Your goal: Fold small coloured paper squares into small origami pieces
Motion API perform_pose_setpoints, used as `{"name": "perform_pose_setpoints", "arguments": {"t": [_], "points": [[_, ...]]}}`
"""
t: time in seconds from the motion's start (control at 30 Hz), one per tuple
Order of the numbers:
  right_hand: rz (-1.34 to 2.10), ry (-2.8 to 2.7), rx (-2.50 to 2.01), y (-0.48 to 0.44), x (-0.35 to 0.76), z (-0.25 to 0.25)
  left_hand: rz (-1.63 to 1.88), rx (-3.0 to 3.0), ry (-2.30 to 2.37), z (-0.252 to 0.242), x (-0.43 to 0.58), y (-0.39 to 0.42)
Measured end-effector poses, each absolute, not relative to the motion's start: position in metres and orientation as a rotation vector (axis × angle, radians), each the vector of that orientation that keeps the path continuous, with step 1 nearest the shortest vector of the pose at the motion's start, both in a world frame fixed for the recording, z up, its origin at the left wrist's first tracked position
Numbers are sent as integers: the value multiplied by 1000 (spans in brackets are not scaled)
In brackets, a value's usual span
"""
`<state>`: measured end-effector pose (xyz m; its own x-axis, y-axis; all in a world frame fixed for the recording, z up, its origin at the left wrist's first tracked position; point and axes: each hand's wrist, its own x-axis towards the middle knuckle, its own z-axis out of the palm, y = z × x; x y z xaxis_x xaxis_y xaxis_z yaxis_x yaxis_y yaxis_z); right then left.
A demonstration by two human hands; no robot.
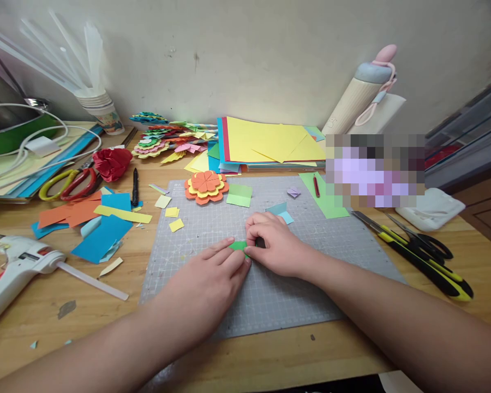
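A small piece of green paper (239, 245) lies on the grey cutting mat (196, 305), mostly covered by my fingers. From the left side, my left hand (213, 275) presses on it with the fingers close together. My right hand (277, 245) pinches its right edge between bent fingers and thumb. Just beyond the right hand is a folded light blue paper (285, 217). Farther back on the mat sit a creased light green square (239, 195), an orange and yellow layered paper flower (207, 187) and a small folded purple paper (293, 192).
A glue gun (28, 259), red-handled scissors (82, 183) and paper scraps (102, 237) lie left. Stacked coloured paper (270, 139) and paper flowers (159, 142) stand by the wall. A yellow-black cutter (421, 262) and black scissors (427, 245) lie right.
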<state>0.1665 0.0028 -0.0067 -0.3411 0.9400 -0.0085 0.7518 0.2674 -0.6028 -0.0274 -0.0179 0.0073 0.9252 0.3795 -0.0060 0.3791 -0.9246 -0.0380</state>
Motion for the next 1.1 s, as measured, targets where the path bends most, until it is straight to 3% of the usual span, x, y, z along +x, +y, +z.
{"name": "perform_pose_setpoints", "arguments": {"t": [0.77,0.9,1.1], "points": [[724,-2230,-1477,1,170,-7,-42,-3187,-743,7,-31,-18],[580,-2156,-1361,-7,176,4,-47,-3205,-778,7,-33,-18],[469,-2549,-1306,-27,183,26,10,-3232,-811,9,-33,-18]]}}
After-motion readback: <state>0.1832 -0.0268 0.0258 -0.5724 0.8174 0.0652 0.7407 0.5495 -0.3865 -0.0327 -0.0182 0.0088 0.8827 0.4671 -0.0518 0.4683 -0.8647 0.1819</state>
